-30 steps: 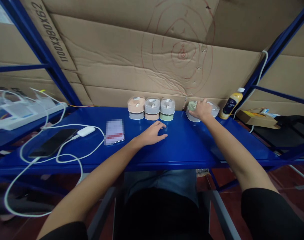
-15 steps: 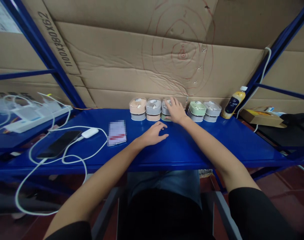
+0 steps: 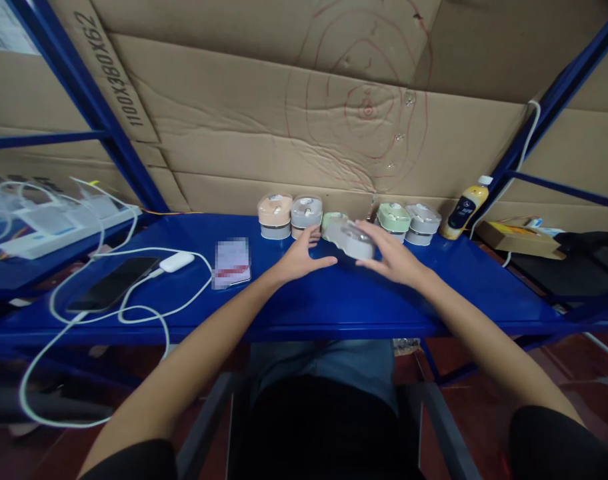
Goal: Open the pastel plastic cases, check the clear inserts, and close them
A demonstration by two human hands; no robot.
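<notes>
A grey box with a clear lid (image 3: 353, 244) is tilted in the grip of my right hand (image 3: 395, 256), just in front of the row of stacked boxes. Behind it and slightly left sits a green box (image 3: 332, 224), partly covered. My left hand (image 3: 303, 257) is open, thumb apart, with a gap between it and the grey box. At its fingertips stands a stack with a grey upper box (image 3: 307, 211). Further left is a stack topped by a peach box (image 3: 275, 208). To the right stand stacks topped by a green box (image 3: 394, 216) and a grey box (image 3: 423, 219).
A bottle with yellow contents (image 3: 467, 208) stands at the right end of the blue table (image 3: 304, 310). On the left lie a phone with a blurred screen (image 3: 232, 262), a dark phone (image 3: 115, 284), white cables and a power strip (image 3: 69, 235). Cardboard (image 3: 224, 113) backs the table.
My right hand has taken the grey box off the green one and brought it forward and right, tilting it. My left hand has opened wider.
</notes>
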